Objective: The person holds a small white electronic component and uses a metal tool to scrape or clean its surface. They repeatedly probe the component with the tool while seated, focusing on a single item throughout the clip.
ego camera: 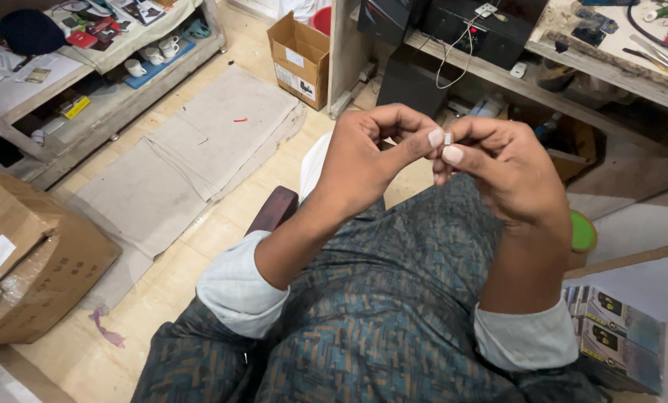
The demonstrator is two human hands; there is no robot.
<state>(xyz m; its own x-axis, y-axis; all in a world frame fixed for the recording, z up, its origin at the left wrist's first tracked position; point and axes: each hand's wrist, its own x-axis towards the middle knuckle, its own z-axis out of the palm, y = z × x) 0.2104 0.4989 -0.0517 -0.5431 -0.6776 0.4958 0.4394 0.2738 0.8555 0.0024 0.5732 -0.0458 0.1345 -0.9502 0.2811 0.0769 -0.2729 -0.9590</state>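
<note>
Pale sleeves, patterned wrap

Both hands, left hand [364, 160] and right hand [505, 175], are bare; pale shirt cuffs [237, 287] are rolled up, and a teal-brown woven-pattern lap cloth [393, 298] lies at 6 o'clock.

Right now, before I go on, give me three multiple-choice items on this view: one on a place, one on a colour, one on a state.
1. Where is the small white piece?
A. On the floor mat
B. Pinched between the fingertips of both hands
C. Inside the open box

2. What colour is the round lid by the right forearm?
A. Green
B. Blue
C. Black

3. How is the box by the wooden post?
A. Taped shut
B. Crushed flat
C. Open at the top

Answers:
1. B, since the left hand and right hand meet on the piece above the lap.
2. A, its top shows bright green.
3. C, its flaps stand up and the inside shows.
</note>
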